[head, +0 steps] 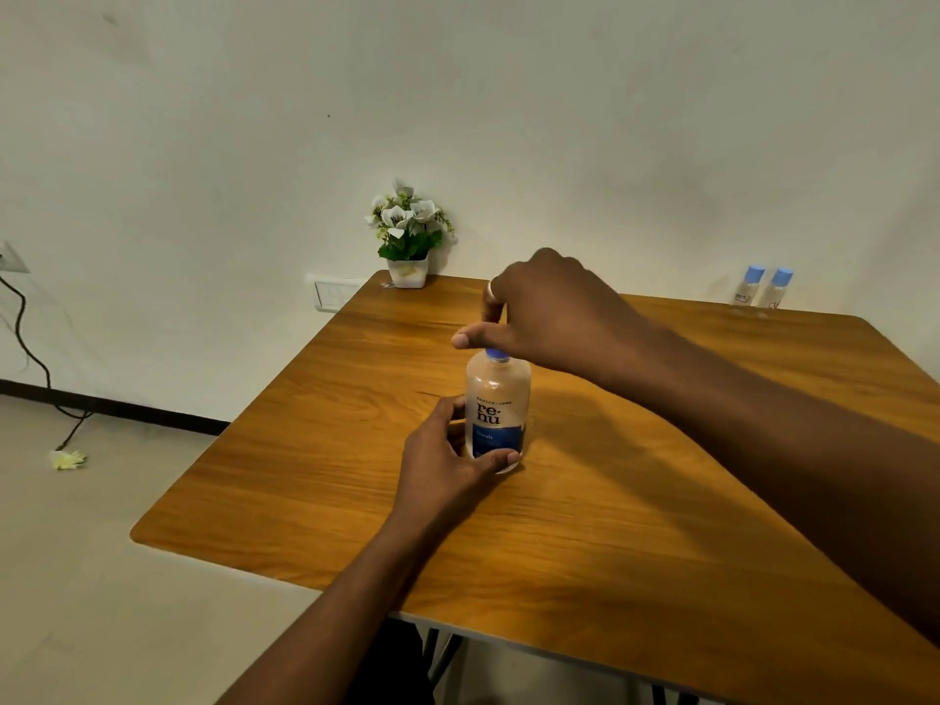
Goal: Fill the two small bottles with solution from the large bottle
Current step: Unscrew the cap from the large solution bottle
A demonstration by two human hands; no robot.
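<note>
Steadying the large clear plastic bottle with the blue label mid-table, my left hand clasped its base while my right hand pinched the blue cap; I judged a firm twist best. Two small blue-capped bottles waited at the wooden table's far right edge, open room between.

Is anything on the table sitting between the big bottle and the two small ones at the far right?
Nothing visible: bare table lies between the large bottle and the small bottles. Only the right hand at the cap crosses that stretch.
</note>
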